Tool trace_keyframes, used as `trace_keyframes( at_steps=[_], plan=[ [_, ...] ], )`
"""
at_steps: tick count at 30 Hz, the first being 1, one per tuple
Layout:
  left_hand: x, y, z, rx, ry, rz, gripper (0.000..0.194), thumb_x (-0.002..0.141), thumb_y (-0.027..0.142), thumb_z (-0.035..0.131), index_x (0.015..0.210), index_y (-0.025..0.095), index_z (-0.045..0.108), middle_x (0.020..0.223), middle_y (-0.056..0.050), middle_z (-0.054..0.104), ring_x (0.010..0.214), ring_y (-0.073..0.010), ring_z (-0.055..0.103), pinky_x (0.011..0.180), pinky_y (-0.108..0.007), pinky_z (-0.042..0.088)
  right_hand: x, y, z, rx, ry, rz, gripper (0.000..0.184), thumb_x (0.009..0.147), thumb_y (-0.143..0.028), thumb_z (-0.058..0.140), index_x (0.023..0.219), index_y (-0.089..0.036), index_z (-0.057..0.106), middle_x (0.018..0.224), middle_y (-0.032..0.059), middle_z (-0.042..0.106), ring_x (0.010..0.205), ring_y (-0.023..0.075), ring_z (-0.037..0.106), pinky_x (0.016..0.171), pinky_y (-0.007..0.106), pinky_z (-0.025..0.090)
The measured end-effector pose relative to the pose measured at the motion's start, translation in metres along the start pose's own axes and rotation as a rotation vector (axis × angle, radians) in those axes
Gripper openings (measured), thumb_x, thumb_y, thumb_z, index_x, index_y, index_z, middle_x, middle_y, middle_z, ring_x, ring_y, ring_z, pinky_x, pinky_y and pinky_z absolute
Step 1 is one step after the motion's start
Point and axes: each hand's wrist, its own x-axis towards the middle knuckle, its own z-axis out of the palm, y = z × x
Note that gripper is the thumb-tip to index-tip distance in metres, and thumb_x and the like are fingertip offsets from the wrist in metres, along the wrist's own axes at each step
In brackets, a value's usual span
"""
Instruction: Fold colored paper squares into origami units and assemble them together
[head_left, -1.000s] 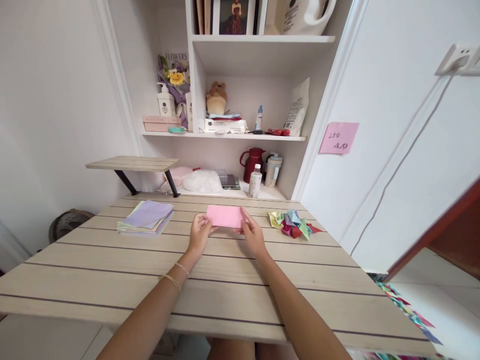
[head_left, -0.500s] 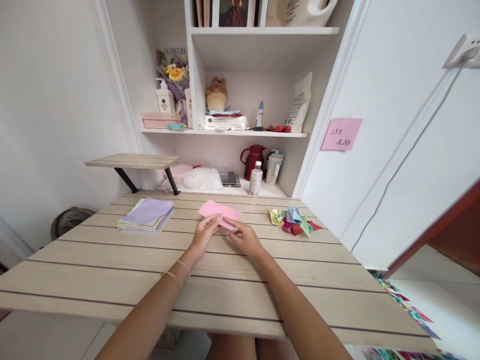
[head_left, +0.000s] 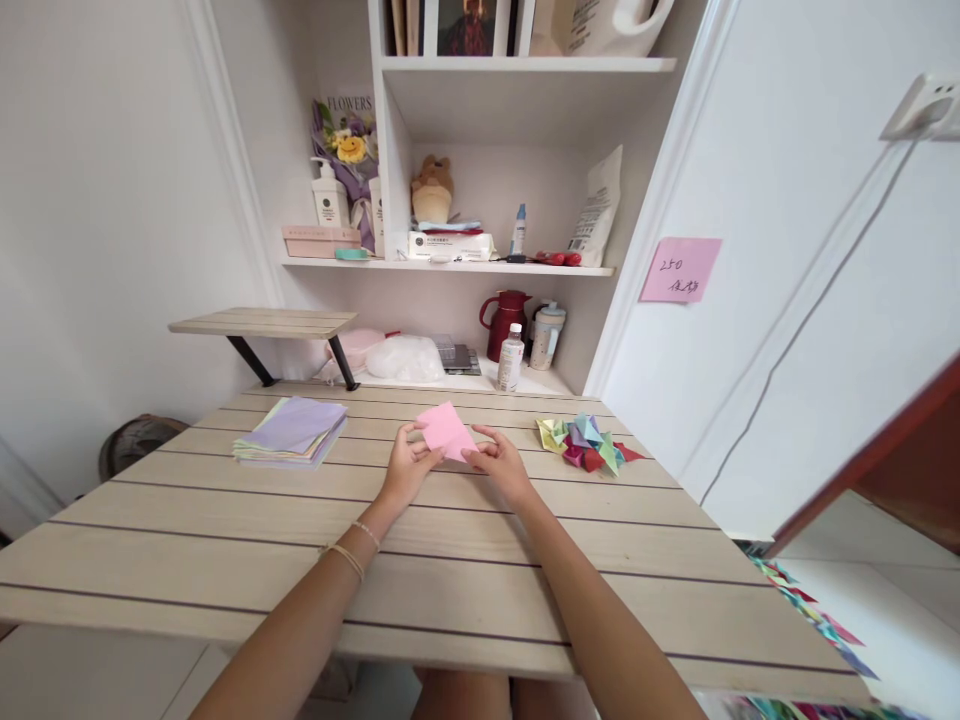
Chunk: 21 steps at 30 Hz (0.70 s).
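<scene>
Between my hands is a pink sheet of paper, tilted so that one corner points away from me. My left hand pinches its left side between thumb and fingers. On the opposite side, my right hand grips the right lower edge, thumb on the near face. Fingertips behind the sheet are partly hidden. To the left lies a stack of pastel paper sheets, lilac on top. Over on the right sits a small heap of colourful folded paper pieces.
The slatted wooden table carries a small raised shelf at back left. Behind it, a bottle, a dark red jug and a tumbler stand in the cabinet. More folded pieces lie low at the right.
The pink paper has turned from lying crosswise to a diamond-like tilt. Both hands have moved apart to its two sides, still holding it.
</scene>
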Motion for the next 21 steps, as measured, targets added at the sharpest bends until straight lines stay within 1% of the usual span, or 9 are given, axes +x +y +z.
trace_keyframes(
  at_steps=[2, 3, 5, 7, 9, 12, 14, 17, 21],
  plan=[
    [0.000, 0.000, -0.001, -0.012, 0.033, -0.021, 0.076, 0.055, 0.026, 0.074, 0.120, 0.017, 0.035, 0.078, -0.008, 0.068, 0.067, -0.0176, 0.065, 0.064, -0.030, 0.051, 0.000, -0.001, 0.000, -0.002, -0.053, 0.032, 0.037, 0.056, -0.036, 0.070, 0.086, -0.016, 0.062, 0.065, -0.0005, 0.063, 0.056, 0.0121, 0.054, 0.054, 0.024, 0.042],
    [0.000, 0.000, -0.001, -0.005, 0.033, -0.047, 0.078, 0.056, 0.027, 0.073, 0.121, 0.016, 0.033, 0.074, -0.007, 0.068, 0.063, -0.0170, 0.064, 0.062, -0.029, 0.051, -0.001, -0.001, 0.001, -0.001, -0.070, 0.037, 0.033, 0.056, -0.037, 0.069, 0.081, -0.015, 0.063, 0.065, -0.0001, 0.063, 0.057, 0.0120, 0.053, 0.054, 0.024, 0.041],
    [0.000, 0.000, -0.002, 0.019, -0.022, -0.126, 0.068, 0.060, 0.031, 0.071, 0.117, 0.012, 0.039, 0.063, -0.005, 0.066, 0.054, -0.0155, 0.063, 0.055, -0.026, 0.049, -0.001, -0.002, 0.001, 0.008, -0.085, 0.036, 0.029, 0.057, -0.037, 0.068, 0.076, -0.015, 0.063, 0.064, -0.0001, 0.062, 0.056, 0.0115, 0.052, 0.052, 0.023, 0.039],
    [-0.001, -0.002, -0.003, 0.039, -0.111, -0.204, 0.050, 0.065, 0.038, 0.066, 0.103, 0.010, 0.051, 0.055, -0.004, 0.064, 0.047, -0.0141, 0.060, 0.048, -0.023, 0.047, -0.001, -0.001, 0.000, 0.001, -0.106, 0.022, 0.029, 0.059, -0.037, 0.067, 0.077, -0.016, 0.063, 0.064, -0.0002, 0.061, 0.055, 0.0113, 0.051, 0.052, 0.023, 0.039],
    [-0.002, -0.002, -0.004, 0.028, -0.177, -0.239, 0.039, 0.067, 0.040, 0.062, 0.091, 0.010, 0.057, 0.056, -0.006, 0.065, 0.046, -0.0140, 0.060, 0.047, -0.023, 0.046, 0.000, 0.001, -0.002, -0.072, -0.122, -0.022, 0.025, 0.061, -0.035, 0.065, 0.077, -0.016, 0.063, 0.068, 0.0005, 0.061, 0.058, 0.0118, 0.051, 0.056, 0.024, 0.040],
    [-0.002, -0.001, -0.003, -0.043, -0.212, -0.213, 0.034, 0.067, 0.036, 0.064, 0.090, 0.011, 0.060, 0.075, -0.011, 0.069, 0.062, -0.0174, 0.065, 0.061, -0.028, 0.050, 0.001, 0.002, -0.006, -0.317, -0.063, -0.141, 0.025, 0.059, -0.031, 0.066, 0.080, -0.018, 0.065, 0.070, -0.0002, 0.058, 0.062, 0.0123, 0.049, 0.060, 0.025, 0.040],
    [-0.002, 0.000, -0.002, -0.078, -0.202, -0.171, 0.035, 0.064, 0.030, 0.068, 0.092, 0.011, 0.061, 0.086, -0.013, 0.068, 0.076, -0.0204, 0.065, 0.072, -0.032, 0.049, 0.002, 0.000, -0.010, -0.434, -0.052, -0.189, 0.035, 0.058, -0.028, 0.067, 0.091, -0.019, 0.064, 0.065, -0.0025, 0.054, 0.059, 0.0115, 0.047, 0.058, 0.024, 0.039],
    [-0.001, 0.001, -0.002, -0.049, -0.153, -0.115, 0.037, 0.058, 0.024, 0.072, 0.092, 0.011, 0.063, 0.091, -0.013, 0.068, 0.088, -0.0232, 0.062, 0.080, -0.034, 0.047, 0.003, -0.004, -0.015, -0.383, -0.174, -0.199, 0.050, 0.059, -0.025, 0.066, 0.107, -0.020, 0.057, 0.064, -0.0033, 0.055, 0.057, 0.0110, 0.048, 0.057, 0.024, 0.040],
    [0.000, -0.001, -0.002, -0.019, -0.142, -0.093, 0.038, 0.056, 0.019, 0.072, 0.091, 0.010, 0.064, 0.096, -0.013, 0.066, 0.095, -0.0246, 0.059, 0.085, -0.035, 0.044, 0.001, -0.007, -0.016, -0.290, -0.336, -0.188, 0.041, 0.059, -0.026, 0.067, 0.100, -0.018, 0.061, 0.085, 0.0026, 0.062, 0.070, 0.0138, 0.054, 0.064, 0.025, 0.042]
  ],
)
